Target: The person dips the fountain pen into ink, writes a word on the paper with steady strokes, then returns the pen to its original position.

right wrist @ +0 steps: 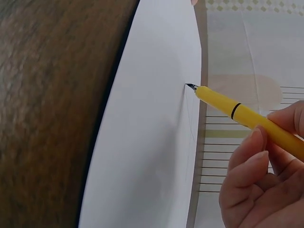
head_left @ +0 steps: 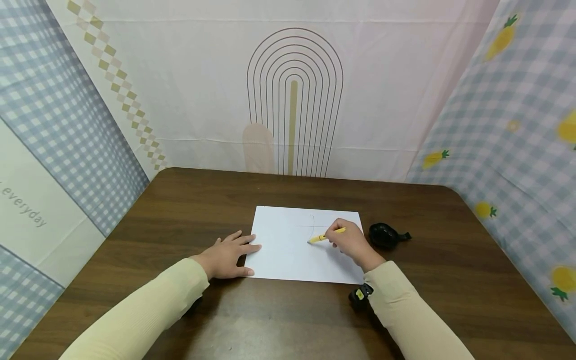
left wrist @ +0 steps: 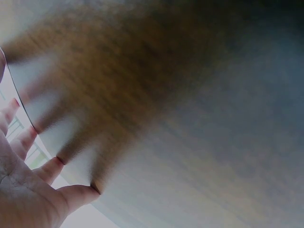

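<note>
A white sheet of paper [head_left: 288, 260] lies on the brown table, with a thin horizontal line and a curved downward stroke crossing it. Between thumb and fingers, my right hand [head_left: 351, 241] pinches a yellow fountain pen [right wrist: 221, 102] with a black ring. The pen slants, and its dark nib [right wrist: 191, 87] meets the paper at the stroke's lower end. My left hand [head_left: 228, 257] is spread flat at the sheet's left edge, fingertips on the paper and palm over the table. In the left wrist view, the fingers [left wrist: 78, 194] are straight and apart.
A black oval object with a short tab [head_left: 384, 235], kind unclear, lies right of the paper. The table [head_left: 279, 320] runs back to a patterned cloth wall [head_left: 198, 80]. Checked cloth [head_left: 517, 125] hangs at the right side. A black wrist device [head_left: 360, 296] sits below the right sleeve.
</note>
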The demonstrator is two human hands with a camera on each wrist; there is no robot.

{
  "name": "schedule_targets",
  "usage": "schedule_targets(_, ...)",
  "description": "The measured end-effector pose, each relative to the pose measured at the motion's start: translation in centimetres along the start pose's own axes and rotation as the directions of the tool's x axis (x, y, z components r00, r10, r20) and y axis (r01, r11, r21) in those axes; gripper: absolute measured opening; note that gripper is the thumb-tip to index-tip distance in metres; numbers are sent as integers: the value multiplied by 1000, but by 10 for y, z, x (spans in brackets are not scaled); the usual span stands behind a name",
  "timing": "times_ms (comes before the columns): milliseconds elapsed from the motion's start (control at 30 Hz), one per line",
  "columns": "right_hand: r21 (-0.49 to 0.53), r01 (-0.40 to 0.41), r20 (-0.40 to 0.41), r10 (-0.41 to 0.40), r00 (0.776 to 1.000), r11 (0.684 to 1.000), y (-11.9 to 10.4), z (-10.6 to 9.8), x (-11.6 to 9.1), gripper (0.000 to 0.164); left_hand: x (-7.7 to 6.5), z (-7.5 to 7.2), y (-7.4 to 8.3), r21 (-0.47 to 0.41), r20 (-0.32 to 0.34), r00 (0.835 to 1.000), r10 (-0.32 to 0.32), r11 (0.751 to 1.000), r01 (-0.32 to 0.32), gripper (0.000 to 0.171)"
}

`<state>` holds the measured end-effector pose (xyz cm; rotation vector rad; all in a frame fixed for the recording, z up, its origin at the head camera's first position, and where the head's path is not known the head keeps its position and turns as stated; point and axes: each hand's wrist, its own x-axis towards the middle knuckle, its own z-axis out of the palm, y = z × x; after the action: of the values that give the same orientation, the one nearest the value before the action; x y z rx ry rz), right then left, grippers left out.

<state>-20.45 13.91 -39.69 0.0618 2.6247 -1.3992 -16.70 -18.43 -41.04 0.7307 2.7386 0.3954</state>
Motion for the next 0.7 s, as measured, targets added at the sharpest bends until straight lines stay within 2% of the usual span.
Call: schedule_targets(700,25,37,30,-38,999,999,0,6,-3,7,2,2,0,18,0,1000,-9,1000,9,65)
